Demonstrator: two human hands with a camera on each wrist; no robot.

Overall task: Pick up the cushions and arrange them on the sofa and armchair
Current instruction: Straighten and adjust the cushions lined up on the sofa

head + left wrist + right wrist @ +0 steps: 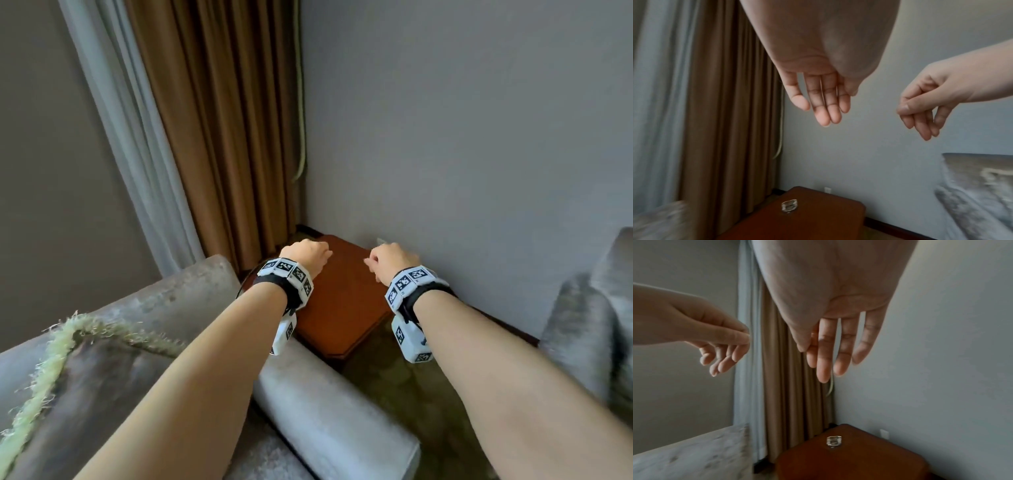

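A dark cushion [89, 387] with a pale green fringe leans in the grey armchair [329, 418] at the lower left of the head view. A grey sofa [589, 329] shows at the right edge, also in the left wrist view as the sofa [980, 191]. My left hand [306, 255] and right hand [388, 258] hang in the air above the brown side table [339, 308], empty, apart from each other. In the wrist views the left hand [818, 100] and the right hand [830, 353] have relaxed, nearly straight fingers holding nothing.
A small glass ashtray [789, 205] sits on the side table, seen too as the ashtray [834, 441]. Brown curtains [219, 130] and a white sheer [126, 137] hang in the corner behind. A wall socket [884, 433] is low on the grey wall.
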